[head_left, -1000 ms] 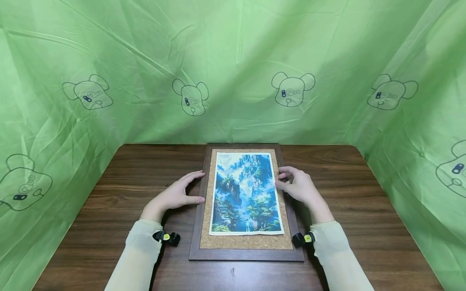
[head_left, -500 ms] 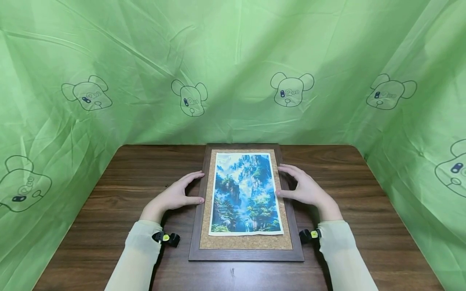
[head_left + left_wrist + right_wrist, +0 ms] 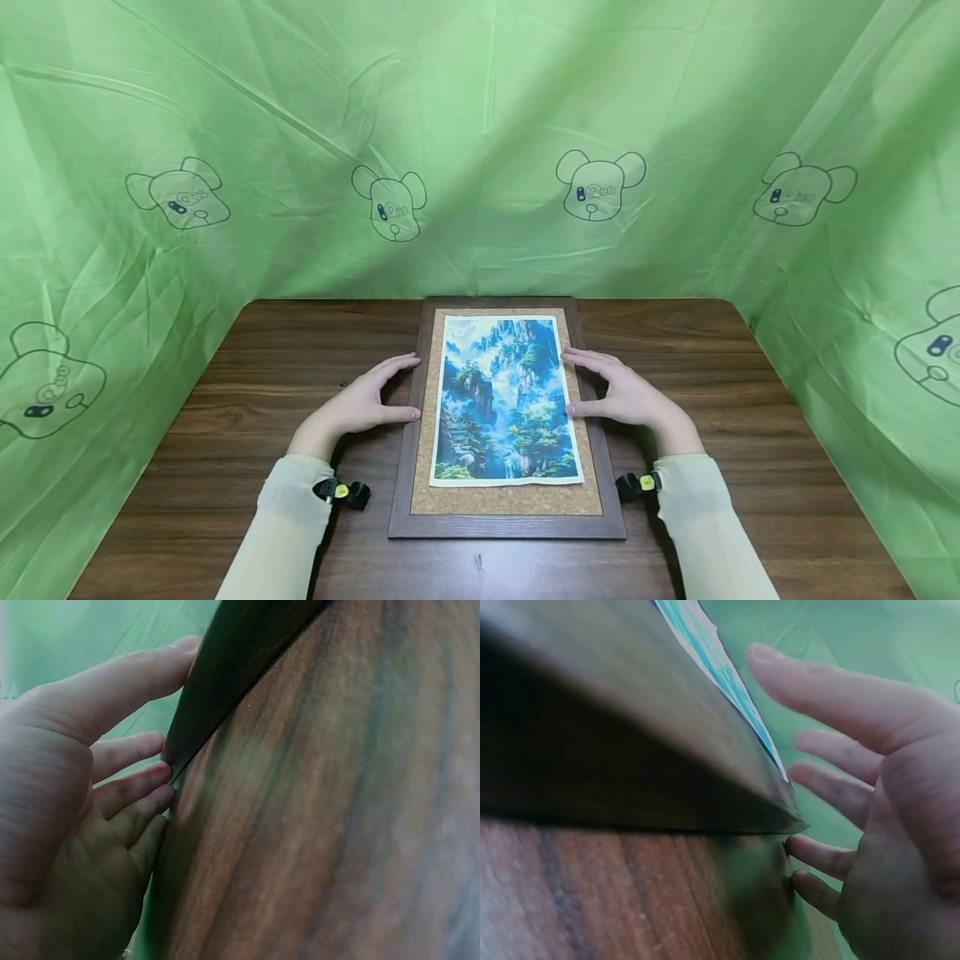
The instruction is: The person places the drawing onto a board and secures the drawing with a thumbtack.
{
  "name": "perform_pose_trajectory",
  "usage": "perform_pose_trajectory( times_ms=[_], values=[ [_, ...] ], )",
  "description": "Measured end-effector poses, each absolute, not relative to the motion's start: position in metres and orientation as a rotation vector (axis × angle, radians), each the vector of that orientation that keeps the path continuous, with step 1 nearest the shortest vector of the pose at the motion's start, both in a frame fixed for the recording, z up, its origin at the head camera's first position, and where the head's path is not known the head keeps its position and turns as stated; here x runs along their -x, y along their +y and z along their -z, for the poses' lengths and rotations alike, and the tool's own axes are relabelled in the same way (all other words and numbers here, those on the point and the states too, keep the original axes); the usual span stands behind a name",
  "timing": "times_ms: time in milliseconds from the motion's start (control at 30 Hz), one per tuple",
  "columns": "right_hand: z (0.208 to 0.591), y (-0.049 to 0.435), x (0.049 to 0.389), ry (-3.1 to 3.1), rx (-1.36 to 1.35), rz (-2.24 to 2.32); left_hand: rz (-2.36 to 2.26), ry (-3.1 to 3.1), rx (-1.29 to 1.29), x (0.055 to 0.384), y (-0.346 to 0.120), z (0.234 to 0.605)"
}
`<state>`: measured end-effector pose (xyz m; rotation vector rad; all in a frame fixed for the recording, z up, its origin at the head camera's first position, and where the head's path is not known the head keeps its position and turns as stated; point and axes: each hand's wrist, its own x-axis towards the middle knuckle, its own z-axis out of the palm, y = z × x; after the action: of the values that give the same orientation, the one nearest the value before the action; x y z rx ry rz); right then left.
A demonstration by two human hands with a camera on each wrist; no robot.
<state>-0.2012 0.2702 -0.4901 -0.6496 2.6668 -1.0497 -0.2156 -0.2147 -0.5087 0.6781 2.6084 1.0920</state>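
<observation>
A cork board (image 3: 517, 500) with a dark brown wooden frame (image 3: 507, 527) lies on the table. On the cork lies a white-edged print of a blue mountain landscape (image 3: 506, 400), whose edge also shows in the right wrist view. My left hand (image 3: 358, 406) touches the frame's left side with its thumb and fingertips, the fingers nearly straight. In the left wrist view, those fingertips meet the frame's dark outer edge (image 3: 225, 682). My right hand (image 3: 637, 400) reaches over the frame's right side, fingers extended and thumb apart, with the tips right at the print's right edge.
The brown wood-grain table (image 3: 247, 417) surrounds the frame. Behind and to both sides hangs a green curtain (image 3: 487, 125) with bear-head outlines, and the frame's far end stands close to it. A black wrist camera (image 3: 352, 494) sits by the left sleeve.
My right hand's fingers have straightened and spread. It shifted right and toward me, then its fingertips came left to the print's edge. The left hand, frame and print hold still.
</observation>
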Motion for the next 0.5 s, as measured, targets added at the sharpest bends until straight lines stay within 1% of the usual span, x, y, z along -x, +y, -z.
perform_pose_trajectory(
  times_ms=[500],
  values=[
    [0.4937,0.2683,0.1997,2.644,0.671,0.954,-1.089,2.607,-0.679,0.2149,-0.2139,0.5066]
  ],
)
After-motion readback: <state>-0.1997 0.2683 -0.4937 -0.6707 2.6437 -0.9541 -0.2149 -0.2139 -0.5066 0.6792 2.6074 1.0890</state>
